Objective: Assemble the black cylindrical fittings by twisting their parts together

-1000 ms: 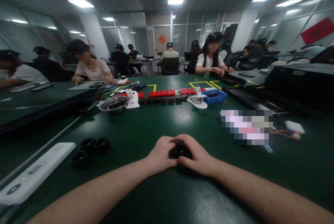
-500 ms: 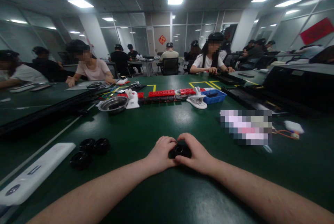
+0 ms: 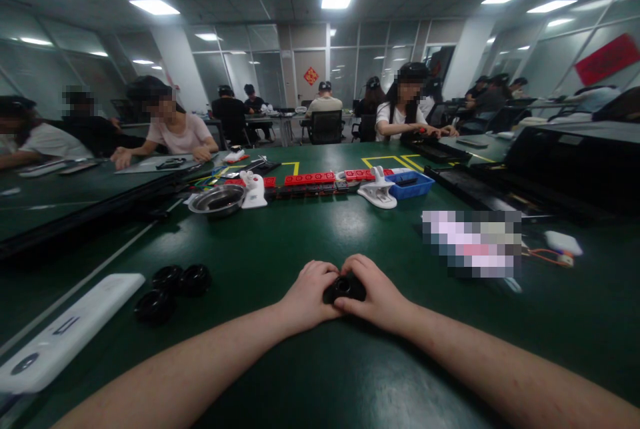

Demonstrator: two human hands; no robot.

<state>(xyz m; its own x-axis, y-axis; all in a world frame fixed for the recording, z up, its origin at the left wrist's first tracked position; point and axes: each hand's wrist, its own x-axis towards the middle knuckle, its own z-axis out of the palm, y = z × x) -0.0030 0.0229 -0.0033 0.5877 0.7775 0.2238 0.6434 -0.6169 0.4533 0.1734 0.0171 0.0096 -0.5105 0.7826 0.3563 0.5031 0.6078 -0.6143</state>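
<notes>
A round black part with a hole in its middle lies between my hands on the green table. My left hand wraps its left side, and my right hand curls round its right side, with the thumb across the near edge. Both sets of fingertips nearly meet behind the part. To the left stand three similar black round parts: one at the back, one beside it, and one nearer me.
A long white device lies at the left. Ahead are a metal bowl, white clamps, red strips and a blue tray. A white case sits at the right. People work across the table.
My hands and the black part have hardly moved. Across the table, the two nearest people have shifted their arms and hands.
</notes>
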